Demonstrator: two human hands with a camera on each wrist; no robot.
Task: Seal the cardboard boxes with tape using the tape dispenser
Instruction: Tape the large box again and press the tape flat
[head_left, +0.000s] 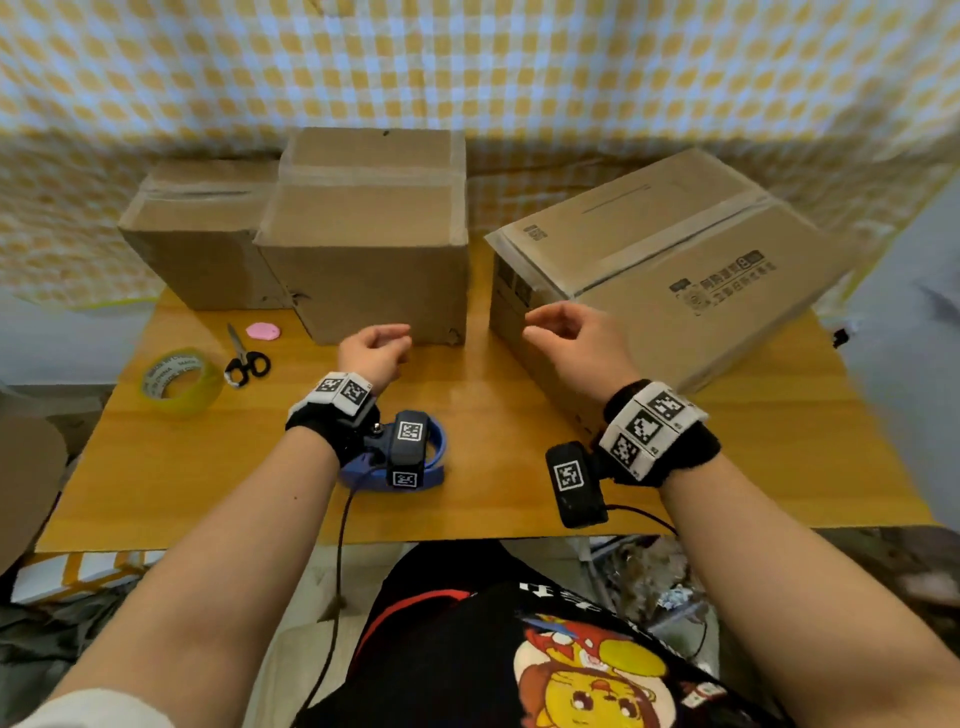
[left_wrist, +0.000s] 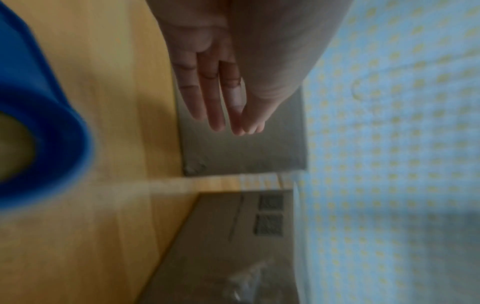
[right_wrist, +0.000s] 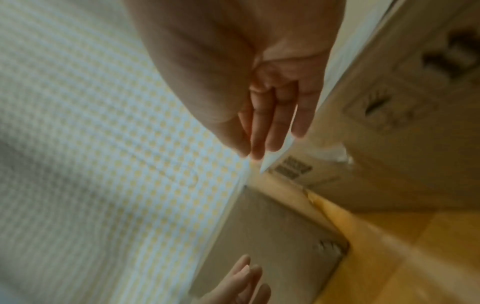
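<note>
My left hand (head_left: 375, 349) and right hand (head_left: 571, 340) hovering mid-frame, each grip loose and holding nothing, three boxes (head_left: 371, 234) sitting across the desk (head_left: 493, 499), blue dispenser (head_left: 434, 457) lying under my left wrist.

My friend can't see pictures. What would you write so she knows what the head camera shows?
Two empty hands, left hand and right hand, hover over a wooden table in front of three cardboard boxes. A blue tape dispenser lies under the left wrist. A roll of tape, scissors and a small pink thing lie at the left.
</note>
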